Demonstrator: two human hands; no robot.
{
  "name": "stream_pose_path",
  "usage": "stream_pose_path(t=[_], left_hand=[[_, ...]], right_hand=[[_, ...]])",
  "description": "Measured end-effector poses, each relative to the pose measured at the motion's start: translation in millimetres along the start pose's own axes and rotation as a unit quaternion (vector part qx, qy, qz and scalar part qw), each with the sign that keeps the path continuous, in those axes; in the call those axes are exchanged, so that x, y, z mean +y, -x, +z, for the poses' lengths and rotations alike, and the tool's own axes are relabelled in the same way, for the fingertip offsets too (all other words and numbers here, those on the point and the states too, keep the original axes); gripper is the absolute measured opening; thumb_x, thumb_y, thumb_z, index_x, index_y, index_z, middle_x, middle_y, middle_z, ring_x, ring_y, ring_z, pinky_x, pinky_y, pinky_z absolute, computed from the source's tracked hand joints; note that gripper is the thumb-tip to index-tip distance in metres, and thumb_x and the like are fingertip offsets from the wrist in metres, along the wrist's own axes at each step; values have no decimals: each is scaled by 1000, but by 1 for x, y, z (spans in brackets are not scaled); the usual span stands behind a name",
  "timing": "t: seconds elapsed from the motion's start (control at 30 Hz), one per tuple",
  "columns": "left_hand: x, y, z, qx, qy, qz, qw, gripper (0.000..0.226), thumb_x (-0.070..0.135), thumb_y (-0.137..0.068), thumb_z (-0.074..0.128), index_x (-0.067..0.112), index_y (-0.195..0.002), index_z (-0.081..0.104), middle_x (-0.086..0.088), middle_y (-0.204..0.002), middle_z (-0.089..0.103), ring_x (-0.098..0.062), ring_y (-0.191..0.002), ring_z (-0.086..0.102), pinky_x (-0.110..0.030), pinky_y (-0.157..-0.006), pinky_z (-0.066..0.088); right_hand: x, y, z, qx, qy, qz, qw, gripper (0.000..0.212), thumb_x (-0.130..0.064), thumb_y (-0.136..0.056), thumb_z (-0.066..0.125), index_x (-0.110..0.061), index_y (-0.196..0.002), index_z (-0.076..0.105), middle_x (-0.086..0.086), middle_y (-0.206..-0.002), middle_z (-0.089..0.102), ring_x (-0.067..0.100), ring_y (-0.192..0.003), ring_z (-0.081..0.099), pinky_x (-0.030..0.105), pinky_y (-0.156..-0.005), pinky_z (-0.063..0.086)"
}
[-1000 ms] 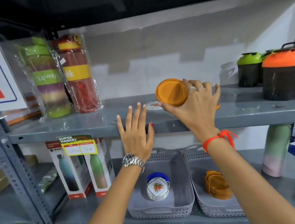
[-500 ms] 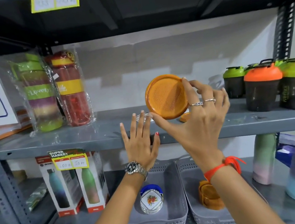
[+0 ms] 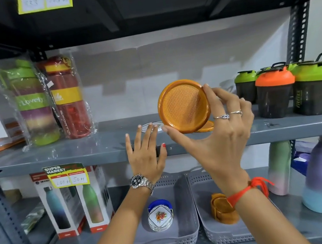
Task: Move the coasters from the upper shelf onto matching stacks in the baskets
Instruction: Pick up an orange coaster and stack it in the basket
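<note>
My right hand (image 3: 215, 133) grips a round orange coaster (image 3: 182, 106) by its rim, tilted up above the upper shelf (image 3: 99, 149). Another orange coaster (image 3: 207, 127) lies flat on the shelf just behind it. A white coaster (image 3: 156, 125) lies on the shelf to the left, partly hidden by my left hand (image 3: 145, 153), whose fingers rest spread on the shelf's front edge. Below, the left grey basket (image 3: 184, 215) holds a stack of white floral coasters (image 3: 160, 217) in a blue holder. The right grey basket (image 3: 204, 213) holds an orange coaster stack (image 3: 221, 208).
Wrapped bottles (image 3: 49, 102) stand at the upper shelf's left; shaker cups (image 3: 292, 88) with green and orange lids stand at its right. On the lower shelf, boxed bottles (image 3: 73, 202) sit left of the baskets and pastel bottles (image 3: 320, 176) sit right.
My right hand has lifted the orange coaster off the upper shelf and tilted it up toward me. My left hand stays on the shelf edge. The view has tilted upward.
</note>
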State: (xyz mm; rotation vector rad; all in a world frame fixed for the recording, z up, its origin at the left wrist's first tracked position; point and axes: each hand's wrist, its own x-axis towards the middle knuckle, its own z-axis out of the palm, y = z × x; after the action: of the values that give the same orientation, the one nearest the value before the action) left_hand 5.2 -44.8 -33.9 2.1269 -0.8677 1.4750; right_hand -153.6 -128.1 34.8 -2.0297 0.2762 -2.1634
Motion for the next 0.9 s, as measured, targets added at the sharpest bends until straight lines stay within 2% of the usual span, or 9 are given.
stream_pose_path(t=[0.13, 0.27, 0.33, 0.43, 0.53, 0.63, 0.7, 0.77, 0.9], left_hand=[[0, 2, 0, 1, 8, 2, 1000, 54, 37, -91, 30, 3, -117, 61, -11, -126, 60, -34, -124, 48, -61, -104, 24], [-4, 7, 5, -5, -15, 14, 1000, 53, 35, -86, 38, 8, -129, 53, -6, -134, 54, -31, -127, 46, -56, -107, 24], [-5, 10, 6, 5, -6, 25, 1000, 51, 34, -89, 38, 10, -131, 52, -5, -135, 53, -29, -129, 44, -51, -110, 21], [-7, 13, 10, 23, 6, 32, 999, 50, 33, -89, 38, 11, -132, 51, -4, -136, 52, -27, -130, 43, -48, -110, 18], [-9, 13, 15, 41, 2, 35, 999, 48, 33, -90, 39, 13, -132, 51, -3, -136, 53, -26, -129, 44, -45, -109, 21], [-9, 15, 19, 64, 4, 36, 997, 47, 33, -91, 38, 14, -132, 52, -3, -136, 52, -25, -129, 44, -42, -107, 26], [-10, 14, 22, 79, 5, 38, 996, 47, 33, -92, 36, 14, -132, 51, -3, -137, 52, -24, -130, 43, -41, -107, 26], [-12, 14, 26, 91, -2, 41, 995, 47, 34, -93, 35, 15, -133, 50, -3, -137, 51, -24, -131, 42, -40, -109, 25], [-15, 15, 33, 110, -17, 44, 993, 48, 36, -95, 31, 16, -134, 49, -2, -138, 51, -23, -131, 41, -39, -110, 23]], right_hand=[[10, 23, -1, -23, -28, 26, 999, 87, -73, -61, 68, -8, -119, 64, 12, -114, 64, 23, -107, 49, 53, -90, 46], [33, 75, -3, -111, -75, 40, 990, 88, -75, -63, 64, -10, -121, 61, 8, -116, 60, 21, -104, 48, 29, -88, 43], [50, 107, -2, -162, -61, 47, 984, 87, -77, -61, 64, -14, -122, 61, 5, -116, 60, 21, -104, 48, 24, -86, 40], [83, 144, 8, -238, 8, 92, 967, 87, -81, -57, 61, -19, -119, 62, 1, -114, 61, 21, -104, 46, 26, -79, 44], [123, 167, 23, -354, 69, 212, 908, 88, -86, -49, 56, -25, -112, 65, 0, -110, 63, 23, -107, 44, 33, -77, 46], [161, 183, 36, -421, 109, 310, 846, 80, -83, -51, 60, -19, -99, 69, 10, -103, 68, 32, -111, 46, 40, -86, 45], [182, 190, 44, -451, 156, 339, 811, 82, -78, -56, 63, -11, -102, 68, 18, -108, 68, 39, -118, 45, 45, -94, 46], [198, 199, 51, -479, 200, 354, 778, 80, -74, -59, 66, -6, -101, 67, 20, -112, 67, 40, -121, 47, 49, -95, 47], [213, 218, 60, -525, 267, 324, 741, 71, -66, -62, 71, -7, -101, 68, 18, -117, 65, 37, -124, 41, 47, -100, 40]])
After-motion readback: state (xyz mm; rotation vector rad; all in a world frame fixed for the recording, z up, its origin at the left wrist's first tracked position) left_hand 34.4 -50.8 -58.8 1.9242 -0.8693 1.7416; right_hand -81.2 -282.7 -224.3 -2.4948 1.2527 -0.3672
